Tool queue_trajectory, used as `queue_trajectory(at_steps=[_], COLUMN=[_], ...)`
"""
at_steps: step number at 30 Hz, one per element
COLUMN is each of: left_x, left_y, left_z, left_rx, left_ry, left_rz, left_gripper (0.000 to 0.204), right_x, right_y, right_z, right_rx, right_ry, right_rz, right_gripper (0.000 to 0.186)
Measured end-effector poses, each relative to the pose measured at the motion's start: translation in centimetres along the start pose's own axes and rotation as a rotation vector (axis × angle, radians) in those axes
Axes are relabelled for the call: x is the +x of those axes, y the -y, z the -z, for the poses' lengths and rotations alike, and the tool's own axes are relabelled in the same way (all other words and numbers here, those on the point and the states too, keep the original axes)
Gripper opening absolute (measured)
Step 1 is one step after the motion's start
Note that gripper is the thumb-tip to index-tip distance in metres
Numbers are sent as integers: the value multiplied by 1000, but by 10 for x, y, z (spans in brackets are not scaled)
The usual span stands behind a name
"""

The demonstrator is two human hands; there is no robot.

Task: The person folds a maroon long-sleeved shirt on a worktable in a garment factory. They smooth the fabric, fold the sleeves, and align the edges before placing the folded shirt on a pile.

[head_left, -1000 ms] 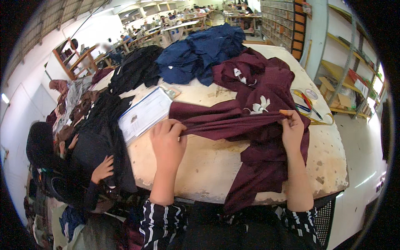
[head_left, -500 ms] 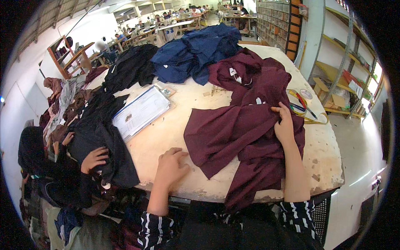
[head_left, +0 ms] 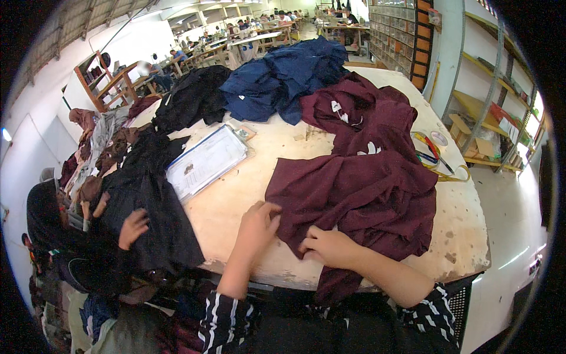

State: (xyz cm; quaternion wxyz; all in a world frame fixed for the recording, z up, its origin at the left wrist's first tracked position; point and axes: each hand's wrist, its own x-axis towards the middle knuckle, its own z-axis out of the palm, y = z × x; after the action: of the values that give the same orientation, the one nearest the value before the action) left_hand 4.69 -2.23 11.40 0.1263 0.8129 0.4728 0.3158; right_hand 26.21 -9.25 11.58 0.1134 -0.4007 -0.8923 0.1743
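Observation:
A crumpled maroon garment (head_left: 359, 194) lies spread over the right side of the table in front of me, with small white labels on its far folds. My right hand (head_left: 331, 246) reaches in from the right and pinches the garment's near left edge between bent fingers and thumb. Just left of that, my left hand (head_left: 257, 229) hovers by the cloth's left edge, fingers bent, with a gap between thumb and fingers. Whether its fingertips touch the fabric is hard to see. One maroon strip hangs over the table's front edge.
Papers on a clipboard (head_left: 206, 162) lie left of centre. Behind are blue (head_left: 283, 76) and black (head_left: 191, 97) garment piles. Scissors and tape (head_left: 436, 154) sit at the right. A co-worker (head_left: 71, 230) at left handles black cloth (head_left: 156, 206). Metal shelves (head_left: 489, 100) stand beyond.
My right hand has moved from the garment's right side to its near left edge and now grips it. My left hand has shifted slightly up and right. The co-worker's hand has lifted off the black cloth.

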Motion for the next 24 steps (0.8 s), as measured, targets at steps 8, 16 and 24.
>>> queue_trajectory(at_steps=[8, 16, 24], left_x=[49, 79, 87], left_y=[23, 55, 67], left_z=[18, -28, -52], left_rx=[445, 262, 48], left_ry=[342, -113, -161], left_rz=[390, 342, 274], left_gripper=[19, 35, 16], right_x=[-68, -67, -75], right_y=[-77, -81, -70], right_z=[60, 67, 87], right_rx=[209, 304, 949], right_ry=[121, 160, 20], right_rz=[-436, -504, -247], right_gripper=[10, 14, 11])
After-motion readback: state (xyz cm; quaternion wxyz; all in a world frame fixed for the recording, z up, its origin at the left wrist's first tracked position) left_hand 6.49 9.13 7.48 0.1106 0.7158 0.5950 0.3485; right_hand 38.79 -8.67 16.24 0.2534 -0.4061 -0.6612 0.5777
